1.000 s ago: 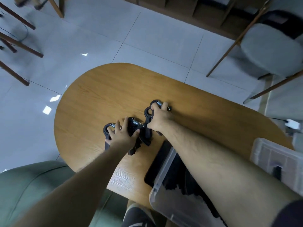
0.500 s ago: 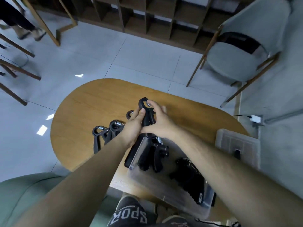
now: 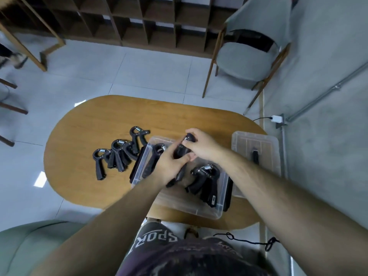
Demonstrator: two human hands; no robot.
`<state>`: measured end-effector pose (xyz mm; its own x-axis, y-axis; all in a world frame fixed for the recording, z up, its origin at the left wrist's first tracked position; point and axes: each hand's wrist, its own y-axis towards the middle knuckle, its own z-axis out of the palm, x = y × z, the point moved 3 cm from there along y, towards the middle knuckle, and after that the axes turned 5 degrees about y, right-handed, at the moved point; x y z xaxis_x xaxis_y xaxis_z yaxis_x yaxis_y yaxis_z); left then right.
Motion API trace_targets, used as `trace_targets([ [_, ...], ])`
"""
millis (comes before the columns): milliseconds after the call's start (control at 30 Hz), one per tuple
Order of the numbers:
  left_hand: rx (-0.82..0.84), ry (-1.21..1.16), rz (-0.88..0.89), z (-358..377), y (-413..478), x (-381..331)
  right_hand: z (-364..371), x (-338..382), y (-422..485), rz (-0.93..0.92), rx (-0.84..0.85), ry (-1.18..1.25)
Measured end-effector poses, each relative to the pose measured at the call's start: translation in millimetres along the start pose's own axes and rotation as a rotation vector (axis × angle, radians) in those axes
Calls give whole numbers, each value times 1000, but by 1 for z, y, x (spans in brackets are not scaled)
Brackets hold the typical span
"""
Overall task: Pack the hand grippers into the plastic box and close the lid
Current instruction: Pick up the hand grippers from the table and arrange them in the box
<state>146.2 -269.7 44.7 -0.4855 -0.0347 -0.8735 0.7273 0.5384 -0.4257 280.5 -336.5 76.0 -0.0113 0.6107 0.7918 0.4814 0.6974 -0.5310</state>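
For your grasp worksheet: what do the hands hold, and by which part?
Both hands hold one black spring hand gripper over the clear plastic box: right near its spring end, left around its handles.

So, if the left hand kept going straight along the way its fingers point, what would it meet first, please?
The left hand points up and to the right, and its fingers already touch the gripper held over the box. Straight beyond that is the right hand, though depth is hard to judge.
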Motion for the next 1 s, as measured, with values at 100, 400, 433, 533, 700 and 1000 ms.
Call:
trace_targets([
  [100,24,39,47,19,-7,13,-13,-22,-5,88,41,-91],
  [400,-4,147,-96,57,-23,54,-29,-86,-22,204,167,-169],
  [433,-23,194,-85,61,-23,54,-28,-92,-22,201,156,-196],
  [533,-64,309,-61,72,-21,56,-27,-105,-24,146,122,-415],
  [700,-59,467,-39,88,-15,61,-16,-112,-17,-3,1,-747],
  [1000,-9,584,-27,97,-12,64,-13,-112,-13,-135,-12,-1067],
])
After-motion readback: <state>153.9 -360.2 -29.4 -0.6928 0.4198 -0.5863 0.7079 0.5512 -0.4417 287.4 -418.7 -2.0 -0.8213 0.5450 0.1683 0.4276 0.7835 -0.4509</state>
